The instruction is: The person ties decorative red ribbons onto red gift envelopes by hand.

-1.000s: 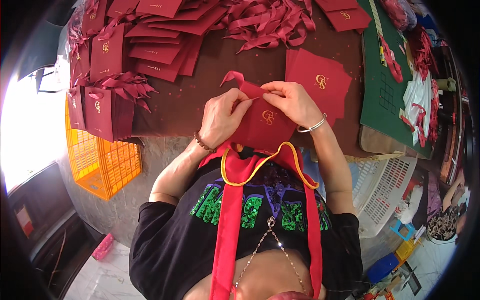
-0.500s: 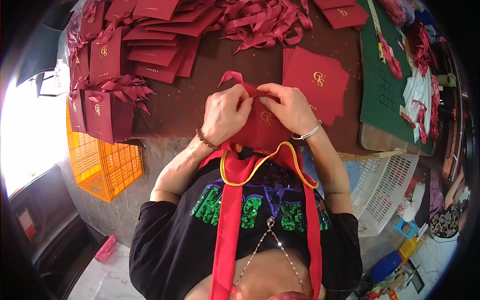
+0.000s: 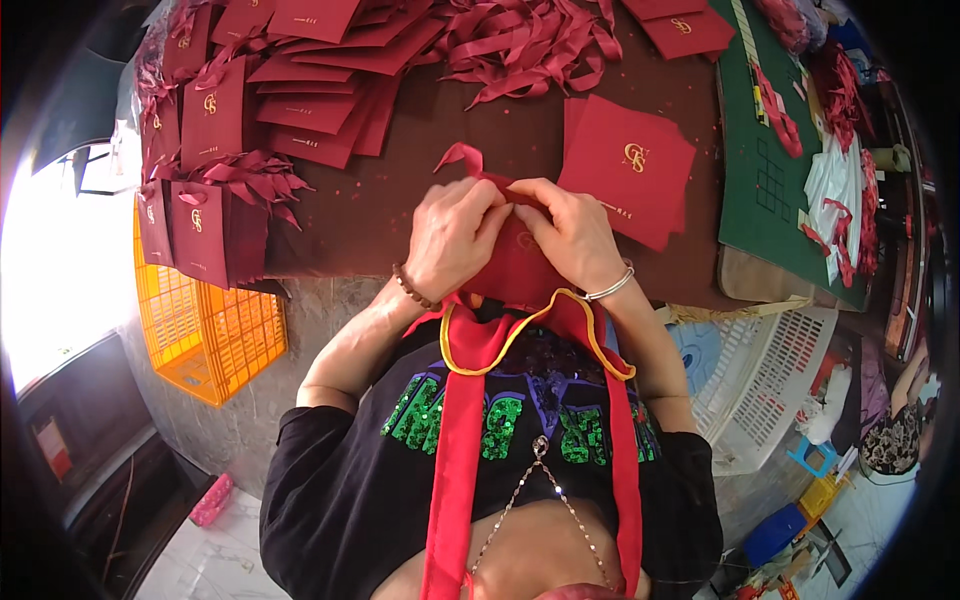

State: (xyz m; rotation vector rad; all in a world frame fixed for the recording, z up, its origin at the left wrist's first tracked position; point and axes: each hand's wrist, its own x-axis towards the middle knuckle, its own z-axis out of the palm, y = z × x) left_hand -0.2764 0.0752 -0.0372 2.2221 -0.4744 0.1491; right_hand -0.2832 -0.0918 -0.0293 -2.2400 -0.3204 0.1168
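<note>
Both hands meet at the top edge of a dark red paper gift bag [image 3: 518, 268] with a gold emblem, close in front of my body at the table's near edge. My left hand [image 3: 452, 238] is closed, thumb and fingers pinching the bag's top edge, where a red ribbon [image 3: 461, 155] sticks out beyond the knuckles. Opposite it, my right hand [image 3: 574, 235] pinches the same edge, thumb tip nearly touching the left fingers. What lies exactly between the fingertips is mostly hidden. Flat red bags [image 3: 630, 165] are stacked just beyond my right hand.
A heap of red ribbons [image 3: 530, 45] lies on the brown-covered table [image 3: 350, 225]. Flat bags [image 3: 320, 110] are piled far left, beside standing bags with ribbon handles [image 3: 200, 235]. A green mat [image 3: 765, 200] lies at right. Below are an orange crate [image 3: 205, 335] and a white basket [image 3: 770, 385].
My right hand has shifted slightly left, so the two hands are closer together. The bag's emblem is now more covered and the bag sits a little differently.
</note>
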